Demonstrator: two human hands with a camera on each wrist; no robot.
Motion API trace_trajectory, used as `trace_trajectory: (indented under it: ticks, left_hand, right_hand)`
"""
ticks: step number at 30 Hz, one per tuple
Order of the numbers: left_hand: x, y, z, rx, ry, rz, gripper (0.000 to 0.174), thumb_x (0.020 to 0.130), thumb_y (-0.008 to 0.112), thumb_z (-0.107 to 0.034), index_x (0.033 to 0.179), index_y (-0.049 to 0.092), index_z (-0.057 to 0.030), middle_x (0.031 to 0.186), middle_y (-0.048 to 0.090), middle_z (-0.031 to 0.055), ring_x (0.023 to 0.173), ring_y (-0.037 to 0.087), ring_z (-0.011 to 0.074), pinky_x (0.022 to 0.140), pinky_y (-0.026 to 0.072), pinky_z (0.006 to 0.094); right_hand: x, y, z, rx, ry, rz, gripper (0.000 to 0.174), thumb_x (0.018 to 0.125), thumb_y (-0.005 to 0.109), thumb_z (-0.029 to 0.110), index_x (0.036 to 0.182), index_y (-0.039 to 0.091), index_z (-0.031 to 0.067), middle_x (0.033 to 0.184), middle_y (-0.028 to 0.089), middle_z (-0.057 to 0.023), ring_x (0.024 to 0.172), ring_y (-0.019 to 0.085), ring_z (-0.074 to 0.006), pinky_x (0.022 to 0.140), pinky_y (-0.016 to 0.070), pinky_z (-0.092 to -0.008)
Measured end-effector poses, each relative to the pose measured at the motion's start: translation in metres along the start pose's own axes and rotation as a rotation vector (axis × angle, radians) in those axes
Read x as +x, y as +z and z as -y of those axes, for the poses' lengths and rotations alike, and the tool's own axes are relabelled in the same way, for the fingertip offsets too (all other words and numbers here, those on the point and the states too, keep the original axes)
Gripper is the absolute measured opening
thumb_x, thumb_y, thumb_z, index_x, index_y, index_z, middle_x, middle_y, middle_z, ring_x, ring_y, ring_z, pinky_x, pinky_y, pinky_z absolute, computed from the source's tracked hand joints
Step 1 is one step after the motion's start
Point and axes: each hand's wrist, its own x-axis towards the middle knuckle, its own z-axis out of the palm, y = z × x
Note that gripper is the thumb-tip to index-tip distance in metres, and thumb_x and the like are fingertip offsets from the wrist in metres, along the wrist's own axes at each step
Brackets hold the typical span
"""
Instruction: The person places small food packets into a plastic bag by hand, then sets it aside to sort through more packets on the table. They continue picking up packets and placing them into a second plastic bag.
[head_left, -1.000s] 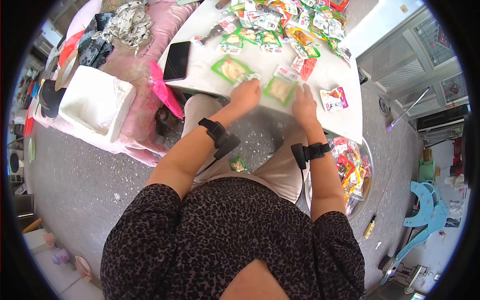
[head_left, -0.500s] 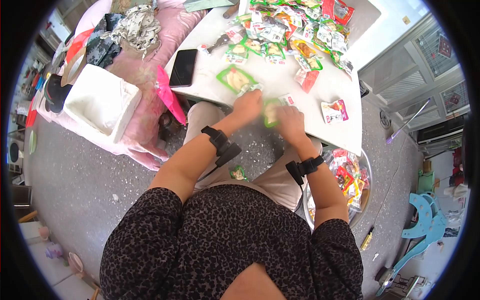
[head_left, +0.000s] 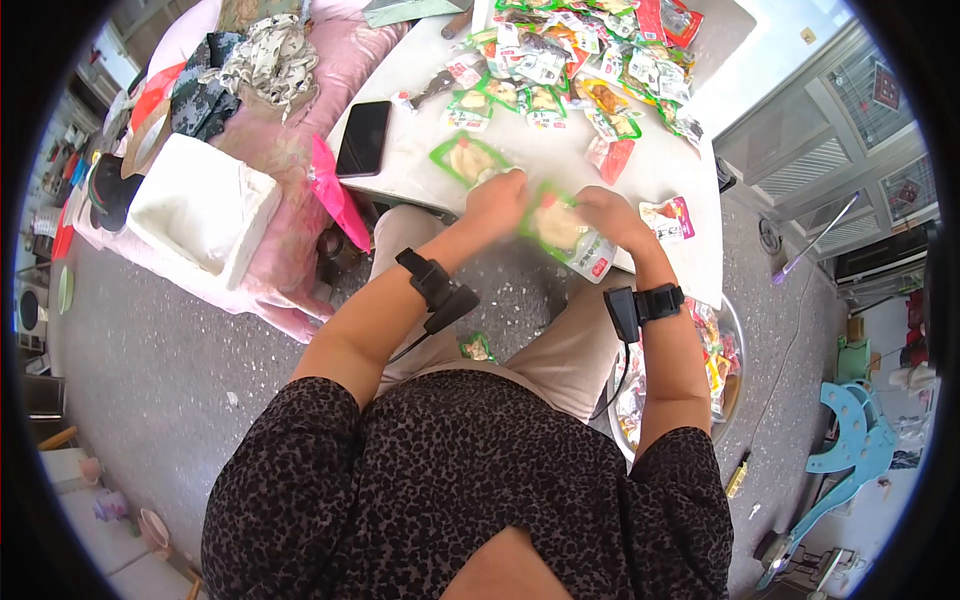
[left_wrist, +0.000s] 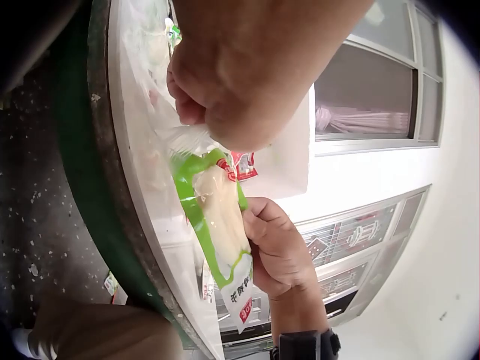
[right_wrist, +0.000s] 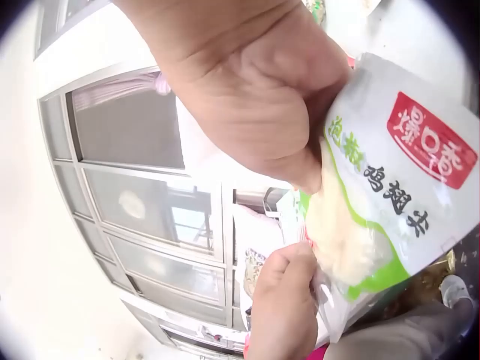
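My left hand (head_left: 497, 203) pinches the clear end of a green-edged snack packet (head_left: 467, 158) with pale pieces inside, over the table's near edge. My right hand (head_left: 612, 217) grips a second green-edged packet (head_left: 555, 220) by its side, close beside the left hand. In the right wrist view, this second packet's white label end (right_wrist: 420, 142) carries a red logo and Chinese characters; pale food shows through its clear front. The left wrist view has the same packet (left_wrist: 217, 210) tilted, with my right thumb (left_wrist: 259, 225) along its edge.
A pile of mixed snack packets (head_left: 545, 60) covers the far part of the white table (head_left: 400, 180). A phone (head_left: 363, 138) lies at its left and a single packet (head_left: 667, 218) at its right. More packets fill a metal basin (head_left: 738, 400) below. A white foam box (head_left: 205, 205) stands left.
My right hand has drawn its packet back off the table and turned it, so the label end now faces toward me. The left hand with its packet has stayed nearly in place.
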Motion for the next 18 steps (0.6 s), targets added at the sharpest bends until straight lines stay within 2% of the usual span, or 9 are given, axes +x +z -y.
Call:
trace_trajectory:
  ticks: [4,8,11,14,17,18]
  left_hand:
    - [-0.003,-0.008,-0.012,0.07,0.032,0.058,0.016,0.074,0.041,-0.018,0.076,0.047,-0.0036,0.075,0.053,0.0154,0.073,0.051,0.0318,0.062,0.0389,0.0414]
    - [-0.004,-0.011,-0.022,0.203,0.043,0.091,0.014,0.073,0.041,-0.015,0.075,0.049,-0.0035,0.077,0.054,0.0143,0.073,0.053,0.0315,0.062,0.0406,0.0409]
    - [-0.004,-0.008,-0.023,0.242,0.094,0.095,0.013,0.072,0.041,-0.013,0.075,0.05,-0.0042,0.078,0.055,0.0136,0.071,0.054,0.0312,0.061,0.0415,0.0406]
    - [-0.004,-0.003,-0.021,0.23,0.1,0.111,0.013,0.072,0.041,-0.013,0.074,0.05,-0.0047,0.077,0.055,0.0132,0.07,0.054,0.031,0.06,0.0416,0.0407]
    - [-0.004,-0.003,-0.016,0.171,0.099,0.065,0.012,0.072,0.041,-0.013,0.074,0.049,-0.0046,0.075,0.054,0.0132,0.071,0.053,0.0308,0.06,0.041,0.0412]
    - [-0.005,-0.006,-0.015,0.166,0.086,0.072,0.012,0.073,0.041,-0.014,0.074,0.049,-0.0047,0.074,0.054,0.0132,0.071,0.053,0.0308,0.06,0.0408,0.0415]
  right_hand:
    - [0.018,0.014,-0.009,0.408,0.11,0.078,0.01,0.074,0.051,0.008,0.082,0.053,0.0019,0.071,0.052,-0.0001,0.065,0.048,-0.0076,0.058,0.0395,-0.0214]
    - [0.034,0.03,-0.01,0.435,0.18,0.06,0.009,0.074,0.051,0.007,0.081,0.053,0.001,0.072,0.052,-0.0021,0.065,0.048,-0.0087,0.058,0.0395,-0.0215]
    - [0.045,0.043,-0.013,0.644,0.131,-0.013,0.01,0.073,0.051,0.007,0.081,0.053,0.0004,0.073,0.052,-0.003,0.065,0.048,-0.0094,0.057,0.0392,-0.0217]
    - [0.037,0.05,0.011,0.486,0.198,-0.032,0.015,0.075,0.048,0.008,0.089,0.05,0.0005,0.081,0.052,-0.0036,0.074,0.048,-0.0098,0.063,0.0402,-0.023]
    - [0.026,0.06,0.011,0.985,0.187,-0.002,0.018,0.074,0.05,0.008,0.089,0.048,0.0008,0.075,0.053,-0.0051,0.064,0.05,-0.0107,0.052,0.0418,-0.0231]
    - [0.02,0.061,0.008,0.966,0.224,0.045,0.019,0.074,0.05,0.008,0.091,0.047,0.0008,0.075,0.054,-0.0055,0.063,0.05,-0.0101,0.05,0.0419,-0.0225]
